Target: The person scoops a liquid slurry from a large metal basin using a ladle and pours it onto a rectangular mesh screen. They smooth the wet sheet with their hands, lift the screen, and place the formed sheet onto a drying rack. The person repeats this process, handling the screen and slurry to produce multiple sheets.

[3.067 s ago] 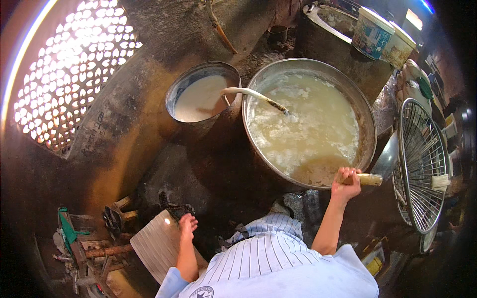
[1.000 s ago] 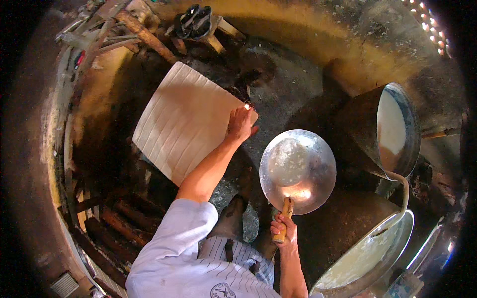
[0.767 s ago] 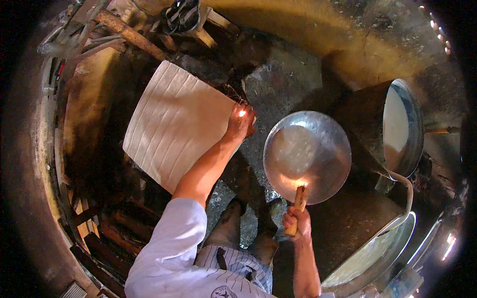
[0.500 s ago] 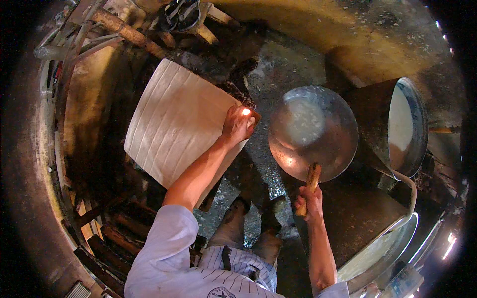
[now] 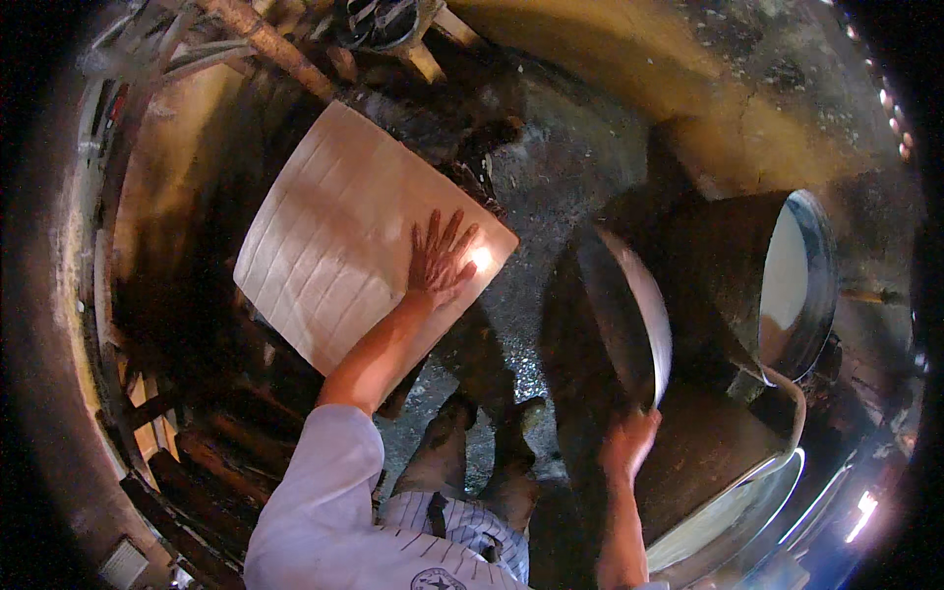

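My left hand (image 5: pixel 440 264) lies flat with fingers spread on a light brown, creased cardboard sheet (image 5: pixel 320 221), close to its right corner. A bright spot of light falls beside the fingertips. What lies under the sheet is mostly hidden. My right hand (image 5: pixel 629 444) is closed round the handle of a round metal pan (image 5: pixel 639 305). The pan is tipped on its side, seen nearly edge-on, so its inside is hardly visible. To its right stands a large metal pot (image 5: pixel 826 265) with whitish liquid inside.
A second vessel (image 5: pixel 733 511) with pale contents stands at the lower right, near a curved pipe (image 5: pixel 795 393). Dark logs (image 5: pixel 231 457) are stacked at the lower left. A wooden stool (image 5: pixel 423 61) bearing a dark bowl stands at the far side. A yellowish wall (image 5: pixel 590 34) rises behind.
My left hand has moved from gripping the cardboard's edge to lying spread on top. My right hand has turned the pan from facing up, whitish contents showing, to nearly edge-on.
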